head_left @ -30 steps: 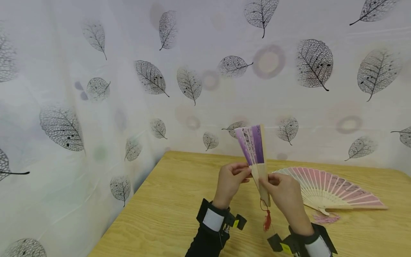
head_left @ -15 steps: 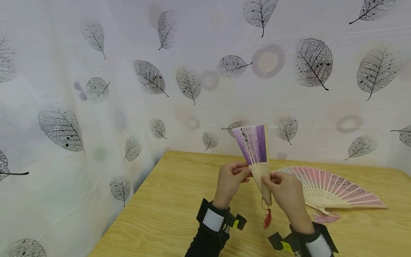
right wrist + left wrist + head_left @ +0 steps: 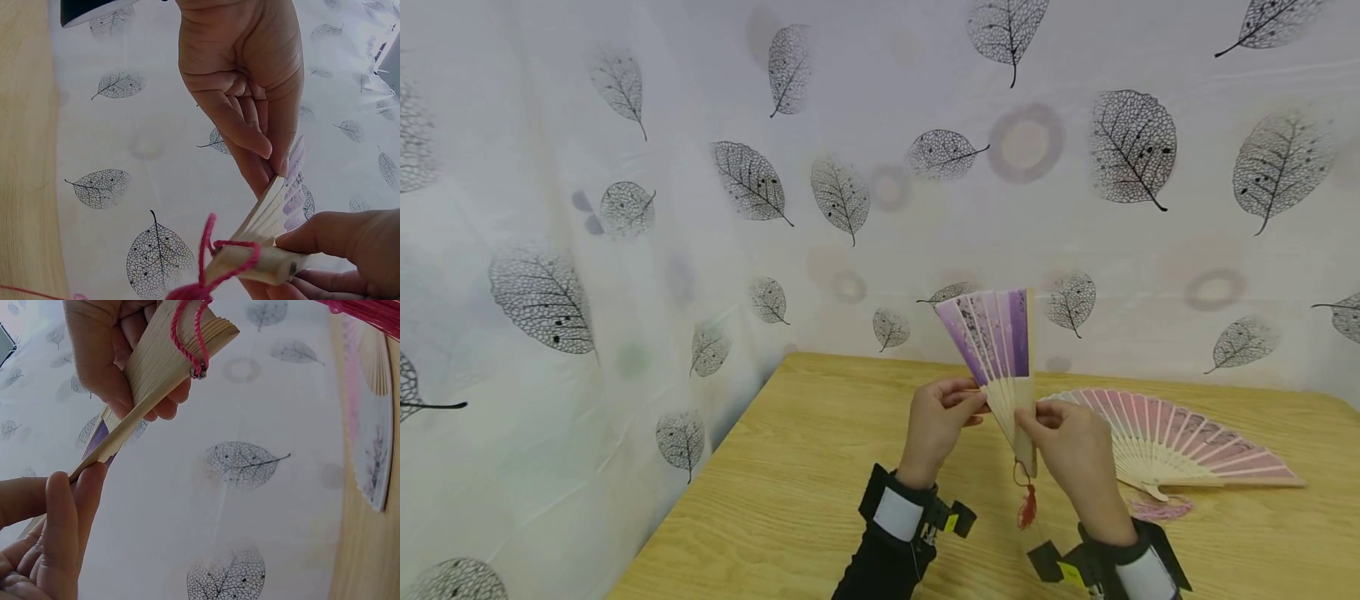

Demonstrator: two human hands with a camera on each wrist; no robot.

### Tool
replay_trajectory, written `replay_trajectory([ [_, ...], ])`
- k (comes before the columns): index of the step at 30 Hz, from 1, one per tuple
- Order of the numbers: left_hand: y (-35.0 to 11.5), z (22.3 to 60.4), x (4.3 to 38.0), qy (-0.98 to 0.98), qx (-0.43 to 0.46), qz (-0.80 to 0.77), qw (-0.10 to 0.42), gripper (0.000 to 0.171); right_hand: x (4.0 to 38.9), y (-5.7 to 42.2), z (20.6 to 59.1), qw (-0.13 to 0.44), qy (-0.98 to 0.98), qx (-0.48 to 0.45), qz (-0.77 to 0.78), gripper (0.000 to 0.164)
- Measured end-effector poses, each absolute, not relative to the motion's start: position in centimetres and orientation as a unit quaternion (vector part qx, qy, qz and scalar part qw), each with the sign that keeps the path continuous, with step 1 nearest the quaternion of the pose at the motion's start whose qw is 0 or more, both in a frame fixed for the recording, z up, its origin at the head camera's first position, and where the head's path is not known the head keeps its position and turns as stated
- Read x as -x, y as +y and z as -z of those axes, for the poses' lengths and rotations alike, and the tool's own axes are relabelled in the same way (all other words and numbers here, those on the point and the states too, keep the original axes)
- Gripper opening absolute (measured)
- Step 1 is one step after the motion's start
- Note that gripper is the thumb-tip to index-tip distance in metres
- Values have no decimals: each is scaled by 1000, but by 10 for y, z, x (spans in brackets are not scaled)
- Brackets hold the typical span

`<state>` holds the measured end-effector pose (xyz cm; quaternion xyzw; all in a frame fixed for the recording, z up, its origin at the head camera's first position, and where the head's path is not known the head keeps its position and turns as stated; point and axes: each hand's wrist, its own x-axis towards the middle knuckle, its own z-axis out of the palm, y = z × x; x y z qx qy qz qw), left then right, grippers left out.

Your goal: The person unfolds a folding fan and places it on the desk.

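A purple folding fan [image 3: 992,342] with pale wooden ribs stands upright, partly spread, held between both hands above the table. My left hand [image 3: 936,425] pinches its left outer rib between thumb and fingers. On the other side, my right hand [image 3: 1071,446] grips the right outer rib low down, thumb in front. A red tassel [image 3: 1027,507] hangs by a cord loop from the fan's pivot end. In the left wrist view the wooden ribs [image 3: 156,362] are seen from below, and in the right wrist view the pivot end [image 3: 262,262] is close to the camera.
A pink folding fan [image 3: 1195,442] lies fully spread on the wooden table [image 3: 760,500] at the right, its pink tassel [image 3: 1161,508] beside its pivot. Behind the table hangs a white curtain [image 3: 865,100] printed with leaves. Both wrists wear strapped cameras.
My right hand has moved slightly to the right with the fan's right rib, and the purple fan has spread wider. The left hand has stayed nearly in place.
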<state>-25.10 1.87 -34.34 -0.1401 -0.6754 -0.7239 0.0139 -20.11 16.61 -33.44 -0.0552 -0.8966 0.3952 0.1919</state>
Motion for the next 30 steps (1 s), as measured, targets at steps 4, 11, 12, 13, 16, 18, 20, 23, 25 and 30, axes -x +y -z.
replay_trajectory([
  [4, 19, 344, 250, -674, 144, 724, 17, 20, 201, 167, 334, 190, -898, 57, -394, 32],
  [11, 19, 343, 248, -670, 142, 728, 22, 20, 200, 168, 333, 196, -896, 67, -394, 34],
  [12, 20, 343, 248, -670, 141, 728, 22, 20, 200, 168, 333, 199, -895, 68, -395, 34],
  [13, 20, 343, 249, -670, 140, 729, 22, 20, 200, 168, 333, 201, -894, 69, -395, 34],
  [16, 21, 343, 249, -671, 139, 728, 22, 19, 201, 168, 334, 210, -891, 70, -395, 33],
  [18, 21, 342, 248, -672, 140, 726, 22, 19, 201, 169, 335, 214, -890, 69, -395, 32],
  [20, 21, 341, 248, -673, 142, 726, 23, 19, 202, 169, 335, 216, -891, 68, -395, 32],
  [23, 21, 342, 248, -672, 142, 726, 23, 20, 201, 169, 335, 213, -892, 68, -393, 32],
  [25, 21, 342, 248, -670, 141, 728, 22, 21, 201, 169, 335, 214, -891, 70, -393, 33],
  [30, 21, 342, 248, -669, 140, 729, 21, 20, 202, 169, 336, 224, -888, 76, -395, 32],
])
